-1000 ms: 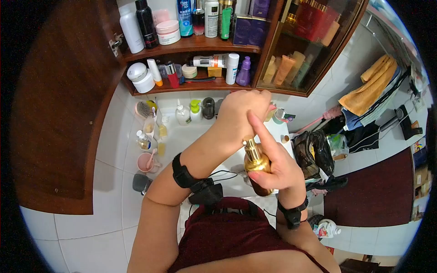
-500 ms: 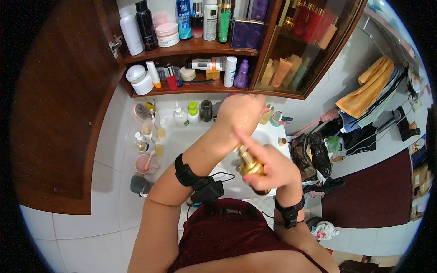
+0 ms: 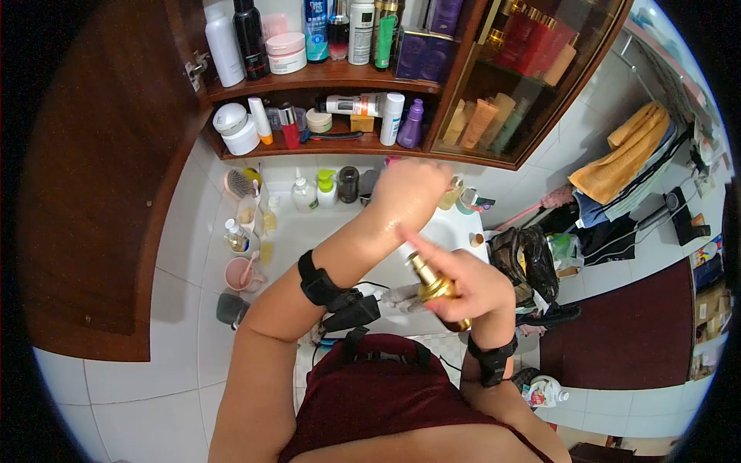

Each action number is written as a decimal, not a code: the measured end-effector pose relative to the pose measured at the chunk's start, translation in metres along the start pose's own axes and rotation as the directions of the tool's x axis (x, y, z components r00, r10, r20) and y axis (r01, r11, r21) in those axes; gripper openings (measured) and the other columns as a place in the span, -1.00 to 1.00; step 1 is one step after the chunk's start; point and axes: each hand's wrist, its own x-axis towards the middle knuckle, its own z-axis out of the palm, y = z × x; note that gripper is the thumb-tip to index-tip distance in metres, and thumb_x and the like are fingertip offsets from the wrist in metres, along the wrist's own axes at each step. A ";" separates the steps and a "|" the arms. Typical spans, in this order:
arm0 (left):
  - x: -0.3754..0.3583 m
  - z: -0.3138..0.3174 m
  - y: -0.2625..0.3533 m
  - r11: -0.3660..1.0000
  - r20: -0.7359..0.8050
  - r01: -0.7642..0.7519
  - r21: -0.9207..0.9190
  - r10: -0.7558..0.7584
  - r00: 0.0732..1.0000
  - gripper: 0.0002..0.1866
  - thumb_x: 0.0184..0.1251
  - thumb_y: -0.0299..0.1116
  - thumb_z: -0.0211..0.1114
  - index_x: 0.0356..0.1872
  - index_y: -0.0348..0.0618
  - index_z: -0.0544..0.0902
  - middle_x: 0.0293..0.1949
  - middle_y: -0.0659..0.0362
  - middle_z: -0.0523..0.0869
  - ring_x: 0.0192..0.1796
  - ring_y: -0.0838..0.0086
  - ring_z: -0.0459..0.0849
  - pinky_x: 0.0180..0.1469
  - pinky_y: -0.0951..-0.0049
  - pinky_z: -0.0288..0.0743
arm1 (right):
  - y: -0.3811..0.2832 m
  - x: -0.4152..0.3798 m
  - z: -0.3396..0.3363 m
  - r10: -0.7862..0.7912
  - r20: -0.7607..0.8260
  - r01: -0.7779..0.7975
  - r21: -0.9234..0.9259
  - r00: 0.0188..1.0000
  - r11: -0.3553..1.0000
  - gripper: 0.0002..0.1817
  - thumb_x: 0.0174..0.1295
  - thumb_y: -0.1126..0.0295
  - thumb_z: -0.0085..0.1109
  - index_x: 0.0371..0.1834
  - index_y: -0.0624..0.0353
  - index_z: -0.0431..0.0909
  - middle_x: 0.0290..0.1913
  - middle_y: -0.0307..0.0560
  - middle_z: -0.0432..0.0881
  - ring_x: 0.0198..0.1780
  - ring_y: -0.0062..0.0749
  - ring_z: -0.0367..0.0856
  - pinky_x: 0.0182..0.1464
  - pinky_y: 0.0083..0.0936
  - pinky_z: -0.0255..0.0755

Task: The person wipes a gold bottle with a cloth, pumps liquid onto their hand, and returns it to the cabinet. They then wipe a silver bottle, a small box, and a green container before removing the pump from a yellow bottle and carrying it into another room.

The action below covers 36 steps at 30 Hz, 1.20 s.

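Observation:
My left hand [image 3: 413, 191] is raised over the white sink [image 3: 301, 239], back of the hand up, with a wet shine on the hand and wrist. Its fingers curl away from view, so what they hold, if anything, is hidden. My right hand [image 3: 475, 285] grips a gold pump bottle [image 3: 438, 288] between thumb and curled fingers. Its index finger stretches out and touches the skin near my left wrist. The bottle's narrow gold top points up toward the left wrist.
Above is a wooden cabinet [image 3: 324, 150] with bottles and jars, its door [image 3: 85, 193] swung open at left. Pump bottles [image 3: 304, 193] line the sink's back edge. A pink cup [image 3: 238, 274] stands at left. A black bag [image 3: 525, 258] and an orange towel [image 3: 621, 154] are at right.
My right index finger has shifted slightly down and right along the left wrist. The gold bottle has moved a little right, and more wet shine shows on the wrist.

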 end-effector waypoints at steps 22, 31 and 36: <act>0.002 -0.003 0.000 0.958 0.033 0.111 -0.264 -0.106 0.994 -0.77 0.21 -0.22 0.22 -0.37 -0.21 0.57 -0.48 -0.05 0.63 -0.35 0.01 0.61 -0.33 0.11 0.45 | 0.005 0.008 0.011 0.006 -0.158 -0.027 -0.133 0.987 0.991 0.04 -0.13 0.42 0.24 0.48 0.20 -0.14 -0.61 -0.15 0.43 -0.59 -0.48 0.41 -0.44 -0.58 0.30; 0.003 0.003 0.007 0.976 0.046 -0.054 0.212 0.045 0.998 -0.85 0.08 -0.36 0.17 -0.35 -0.18 0.53 -0.39 0.03 0.64 -0.25 0.19 0.64 -0.26 0.24 0.56 | -0.006 0.018 0.001 0.027 0.092 -0.018 -0.090 0.995 0.996 0.09 -0.08 0.39 0.27 0.50 0.17 -0.26 -0.62 -0.14 0.46 -0.60 -0.41 0.42 -0.47 -0.59 0.30; 0.002 0.004 -0.003 0.991 0.020 -0.035 0.132 0.033 0.999 -0.88 0.12 -0.35 0.19 -0.36 -0.16 0.54 -0.37 0.05 0.65 -0.26 0.16 0.64 -0.27 0.23 0.56 | 0.017 0.009 -0.009 0.024 -0.322 -0.038 -0.038 0.946 0.999 0.01 -0.07 0.39 0.20 0.50 0.01 -0.16 -0.61 -0.04 0.49 -0.60 -0.16 0.49 -0.46 -0.37 0.37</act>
